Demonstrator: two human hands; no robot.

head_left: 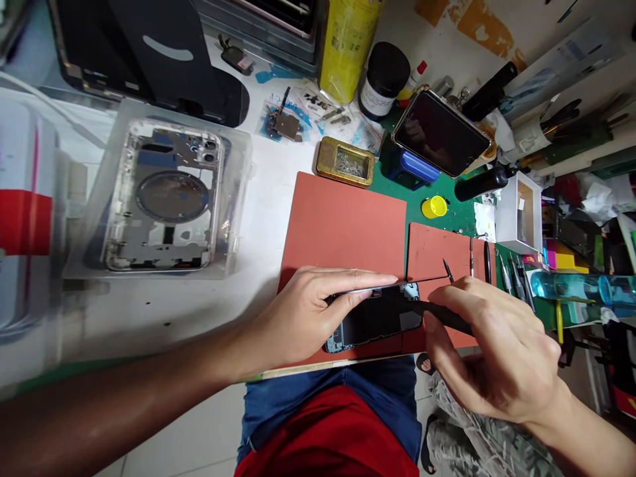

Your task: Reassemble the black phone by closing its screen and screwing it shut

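An opened phone [380, 321], dark inside with bluish-grey parts at its ends, lies near the front edge of the orange-red mat [348, 222]. Along its far side stands a thin phone panel [424, 280], seen almost edge-on. My left hand [318, 308] pinches this panel, fingers stretched along the far face and thumb on the near one. In my right hand [497, 344] is a slim dark hand tool [447, 317], its tip at the phone's right end. Whether it is tweezers or a pry tool I cannot tell. Fingers partly cover both the panel and the tool.
A second mat [442, 248] carries slim tools [472, 255]. Behind are a small metal tin [344, 162], a yellow cap [434, 207] and a propped phone [440, 132]. Left stands a plastic box [241, 199] holding a phone housing [169, 232]. Someone's patterned trousers [457, 437] show below right.
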